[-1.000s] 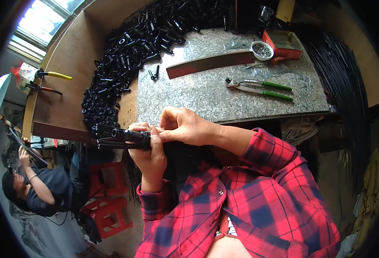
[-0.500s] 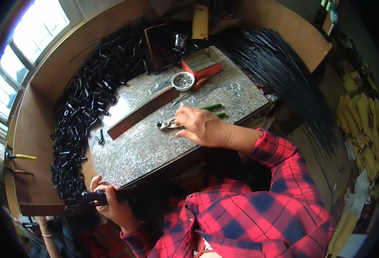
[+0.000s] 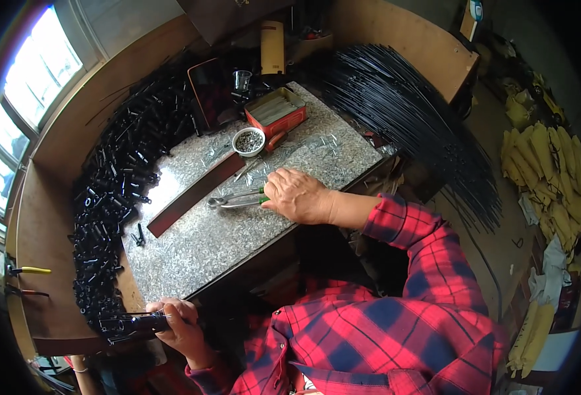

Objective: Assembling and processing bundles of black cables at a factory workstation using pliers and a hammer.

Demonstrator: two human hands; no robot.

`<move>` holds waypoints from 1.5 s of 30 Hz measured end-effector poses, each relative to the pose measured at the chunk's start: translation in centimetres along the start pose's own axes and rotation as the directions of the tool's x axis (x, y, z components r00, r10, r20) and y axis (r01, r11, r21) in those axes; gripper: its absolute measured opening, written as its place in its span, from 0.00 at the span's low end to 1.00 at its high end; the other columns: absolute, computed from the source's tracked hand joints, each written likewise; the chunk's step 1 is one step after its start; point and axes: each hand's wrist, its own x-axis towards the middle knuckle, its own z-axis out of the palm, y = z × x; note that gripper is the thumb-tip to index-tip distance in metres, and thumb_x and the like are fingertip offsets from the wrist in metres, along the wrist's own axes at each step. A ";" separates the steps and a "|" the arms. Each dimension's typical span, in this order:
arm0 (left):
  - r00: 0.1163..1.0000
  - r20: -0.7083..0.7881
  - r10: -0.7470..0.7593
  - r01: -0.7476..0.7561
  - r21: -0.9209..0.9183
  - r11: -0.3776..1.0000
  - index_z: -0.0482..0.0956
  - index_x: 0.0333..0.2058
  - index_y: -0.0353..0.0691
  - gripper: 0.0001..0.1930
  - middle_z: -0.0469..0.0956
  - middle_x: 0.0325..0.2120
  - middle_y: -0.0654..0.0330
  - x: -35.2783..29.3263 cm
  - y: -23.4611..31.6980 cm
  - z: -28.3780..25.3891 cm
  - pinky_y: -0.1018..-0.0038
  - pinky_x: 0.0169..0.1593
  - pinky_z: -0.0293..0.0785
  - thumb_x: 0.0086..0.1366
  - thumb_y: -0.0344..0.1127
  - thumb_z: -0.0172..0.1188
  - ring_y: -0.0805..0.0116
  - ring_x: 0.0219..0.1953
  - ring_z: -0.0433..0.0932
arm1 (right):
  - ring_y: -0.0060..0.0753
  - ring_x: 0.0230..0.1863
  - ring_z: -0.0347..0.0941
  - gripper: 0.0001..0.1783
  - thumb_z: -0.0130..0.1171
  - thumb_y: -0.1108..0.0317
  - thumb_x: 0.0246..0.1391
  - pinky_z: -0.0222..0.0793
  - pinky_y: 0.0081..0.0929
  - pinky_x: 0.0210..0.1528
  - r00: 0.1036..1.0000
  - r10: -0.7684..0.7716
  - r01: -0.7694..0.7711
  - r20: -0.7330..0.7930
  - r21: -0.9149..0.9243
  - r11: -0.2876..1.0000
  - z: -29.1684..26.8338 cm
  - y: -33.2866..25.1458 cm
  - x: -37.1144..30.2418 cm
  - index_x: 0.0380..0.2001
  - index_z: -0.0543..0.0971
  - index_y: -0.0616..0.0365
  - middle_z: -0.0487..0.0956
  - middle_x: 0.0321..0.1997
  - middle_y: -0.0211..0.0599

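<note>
On the speckled stone slab (image 3: 224,247), my right hand (image 3: 298,197) is closed over the green handles of a pair of pliers (image 3: 217,201), whose metal jaws point left, flat near the stone. At the lower left, just off the slab's near corner, my left hand (image 3: 184,331) pinches a black rod-like bundle (image 3: 136,323) with thin metal parts; its far details are too small to make out. A dark red-brown strip (image 3: 195,195) lies slantwise beyond the pliers, with a few small black pieces (image 3: 138,237) by its left end.
Black tubular parts (image 3: 103,217) are heaped along the left. A white bowl of small metal pieces (image 3: 251,153) and a red tin (image 3: 287,122) stand at the back. Long black rods (image 3: 415,99) spread at the right, yellow bundles (image 3: 547,164) beyond. A window (image 3: 33,66) is far left.
My right hand has closed round the plier handles, where before it hovered over the pliers with looser fingers. The head view has shifted. My left hand still holds the black bundle.
</note>
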 end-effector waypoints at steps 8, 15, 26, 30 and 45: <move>1.000 0.005 -0.027 0.026 0.139 0.990 0.70 0.36 0.31 0.06 0.78 0.38 0.45 0.1 -0.2 1.0 0.66 0.44 0.74 0.66 0.29 0.51 0.61 0.30 0.76 | 0.53 0.27 0.70 0.22 0.60 0.53 0.54 0.64 0.40 0.29 0.994 0.037 0.053 -0.101 0.762 0.645 -3.1 -3.8 1.6 0.25 0.67 0.62 0.69 0.23 0.47; 0.976 0.077 -0.204 0.214 -0.154 0.965 0.62 0.38 0.39 0.16 0.65 0.17 0.64 -0.4 -1.0 -0.1 0.76 0.24 0.68 0.57 0.18 0.59 0.76 0.16 0.66 | 0.46 0.44 0.71 0.16 0.69 0.66 0.39 0.67 0.41 0.46 0.957 -0.135 0.211 -0.257 0.297 0.931 -6.2 -6.0 2.6 0.26 0.71 0.60 0.72 0.42 0.43; 0.976 0.123 -0.179 0.197 -0.149 0.969 0.53 0.54 0.36 0.52 0.67 0.14 0.71 -0.5 -1.7 0.1 0.86 0.24 0.60 0.35 0.49 0.77 0.82 0.17 0.67 | 0.48 0.64 0.59 0.17 0.67 0.68 0.41 0.39 0.57 0.69 0.865 -0.309 0.299 -0.395 -0.088 0.950 -5.9 -7.4 3.9 0.34 0.73 0.62 0.66 0.57 0.42; 0.985 0.012 -0.175 0.175 -0.027 0.984 0.61 0.51 0.35 0.49 0.74 0.25 0.67 -1.0 -2.8 -0.3 0.87 0.28 0.65 0.33 0.51 0.78 0.82 0.27 0.72 | 0.47 0.63 0.60 0.17 0.65 0.63 0.43 0.40 0.58 0.69 0.894 -0.335 0.335 -0.298 -0.055 0.941 -6.4 -8.0 3.6 0.31 0.73 0.63 0.66 0.55 0.43; 0.938 0.241 -0.248 0.278 -0.096 0.956 0.75 0.30 0.36 0.34 0.74 0.23 0.67 -0.5 -3.3 -1.1 0.81 0.30 0.66 0.28 0.55 0.76 0.78 0.26 0.71 | 0.29 0.20 0.74 0.18 0.61 0.61 0.53 0.67 0.28 0.21 0.546 -0.559 -0.674 0.624 0.724 0.150 -5.7 -8.3 0.0 0.38 0.68 0.63 0.72 0.16 0.38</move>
